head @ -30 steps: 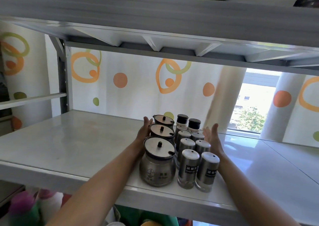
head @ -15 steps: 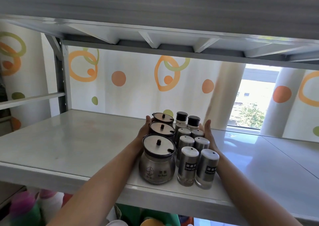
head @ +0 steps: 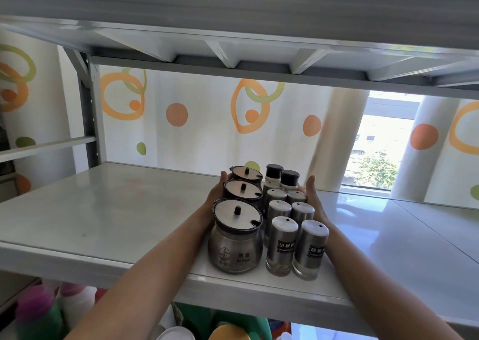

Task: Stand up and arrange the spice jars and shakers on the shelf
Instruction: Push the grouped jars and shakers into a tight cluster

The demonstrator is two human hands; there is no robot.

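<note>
Shiny jars (head: 235, 233) and shakers (head: 282, 243) look smooth and tippy, so the left hand (head: 220, 190) and right hand (head: 312, 197), both flat and open, press their sides.

Silver shakers (head: 283, 243), black-capped bottles (head: 274, 175), orange-circled curtain (head: 207, 121).
</note>
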